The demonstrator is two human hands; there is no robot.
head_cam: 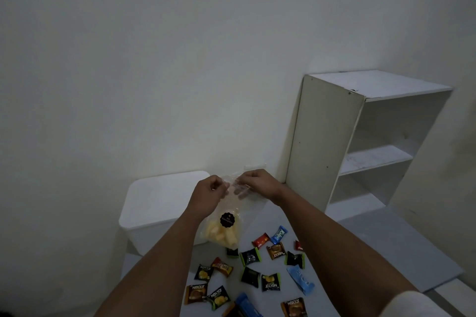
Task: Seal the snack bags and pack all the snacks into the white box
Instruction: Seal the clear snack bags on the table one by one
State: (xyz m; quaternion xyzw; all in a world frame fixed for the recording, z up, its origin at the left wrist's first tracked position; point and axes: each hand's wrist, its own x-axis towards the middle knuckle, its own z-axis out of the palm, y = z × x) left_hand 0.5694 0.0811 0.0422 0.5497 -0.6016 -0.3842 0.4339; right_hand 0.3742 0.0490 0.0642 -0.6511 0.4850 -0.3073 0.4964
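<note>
Clear snack bag, frame centre: left hand and right hand pinched its mouth. Risk: uneven pinching, seal gaps, chips spill.

A bare home room: plain white wall, empty white shelf unit.

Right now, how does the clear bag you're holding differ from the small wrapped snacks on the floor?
The clear snack bag is held up by the left hand and right hand pinching its top; the wrapped snacks lie scattered and untouched. The bag is transparent, showing yellow pieces; the wrappers are opaque and printed. The bag is much larger. None are in the white box yet.
</note>
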